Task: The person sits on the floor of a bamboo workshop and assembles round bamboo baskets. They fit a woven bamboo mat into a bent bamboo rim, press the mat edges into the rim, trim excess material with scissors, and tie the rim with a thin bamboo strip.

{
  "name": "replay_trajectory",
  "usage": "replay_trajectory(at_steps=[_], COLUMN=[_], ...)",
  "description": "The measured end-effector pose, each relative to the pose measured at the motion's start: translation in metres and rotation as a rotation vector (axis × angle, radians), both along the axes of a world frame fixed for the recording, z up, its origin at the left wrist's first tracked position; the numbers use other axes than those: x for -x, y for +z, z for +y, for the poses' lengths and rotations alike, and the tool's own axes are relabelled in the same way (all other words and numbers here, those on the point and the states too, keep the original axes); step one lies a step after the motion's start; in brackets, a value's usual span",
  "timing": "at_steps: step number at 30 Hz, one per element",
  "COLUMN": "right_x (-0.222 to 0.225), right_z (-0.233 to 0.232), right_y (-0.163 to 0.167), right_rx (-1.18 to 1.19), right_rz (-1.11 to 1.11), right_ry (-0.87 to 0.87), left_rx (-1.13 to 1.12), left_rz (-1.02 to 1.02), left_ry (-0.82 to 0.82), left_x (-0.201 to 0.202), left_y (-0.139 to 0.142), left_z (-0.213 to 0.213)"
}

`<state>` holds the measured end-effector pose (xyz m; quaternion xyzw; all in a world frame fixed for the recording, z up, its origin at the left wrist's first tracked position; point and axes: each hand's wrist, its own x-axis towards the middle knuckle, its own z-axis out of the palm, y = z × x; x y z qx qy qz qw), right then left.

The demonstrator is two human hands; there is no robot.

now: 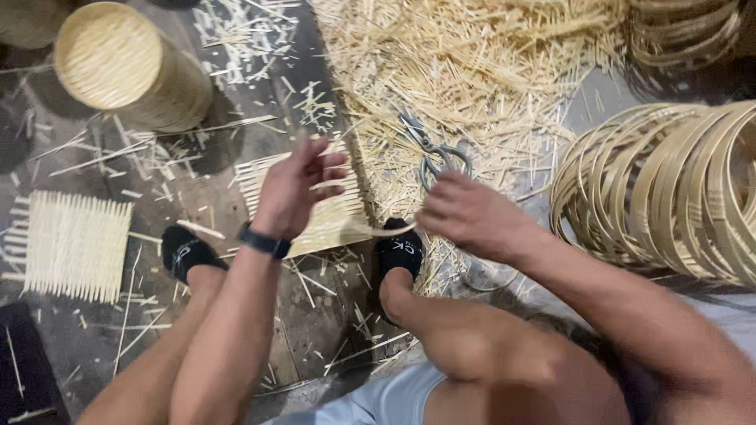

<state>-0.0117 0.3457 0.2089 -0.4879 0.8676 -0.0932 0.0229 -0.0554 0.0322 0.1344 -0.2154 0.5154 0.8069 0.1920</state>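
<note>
A partly woven bamboo mat (335, 216) lies on the floor between my feet. My left hand (299, 185), with a dark band on the wrist, hovers over the mat with a thin bamboo strip pinched in its fingers. My right hand (468, 212) is closed on the end of a bamboo strip (390, 230) that runs across the mat's right edge. My right foot in a black sock (399, 250) presses on the mat's corner. My left foot in a black sock (185, 252) rests on the floor beside it.
Metal scissors (433, 149) lie on a heap of bamboo slivers (472, 63) just behind my right hand. A stack of bamboo hoops (669, 189) lies at right. A finished woven square (75, 244) lies at left, and stacked round woven baskets (126, 67) stand at upper left.
</note>
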Motion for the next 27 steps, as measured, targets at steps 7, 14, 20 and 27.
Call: replay_trajectory(at_steps=[7,14,20,27], right_x=[0.030,0.039,0.033,0.052], right_z=[-0.069,-0.133,-0.174,-0.189], right_y=[0.073,0.070,0.049,0.027], right_rx=[0.360,0.395,0.409,0.431], right_rz=[0.242,0.021,0.149,-0.176], right_ry=[-0.133,-0.050,-0.033,-0.232], left_rx=[-0.091,-0.174,-0.056,-0.182], left_rz=[0.103,-0.054,-0.011,-0.050], left_ry=[0.097,-0.029,-0.127,0.036], left_x=[-0.040,-0.045,-0.037,-0.043], left_y=[0.059,0.090,0.070,0.019], left_z=[0.013,-0.020,-0.022,-0.032])
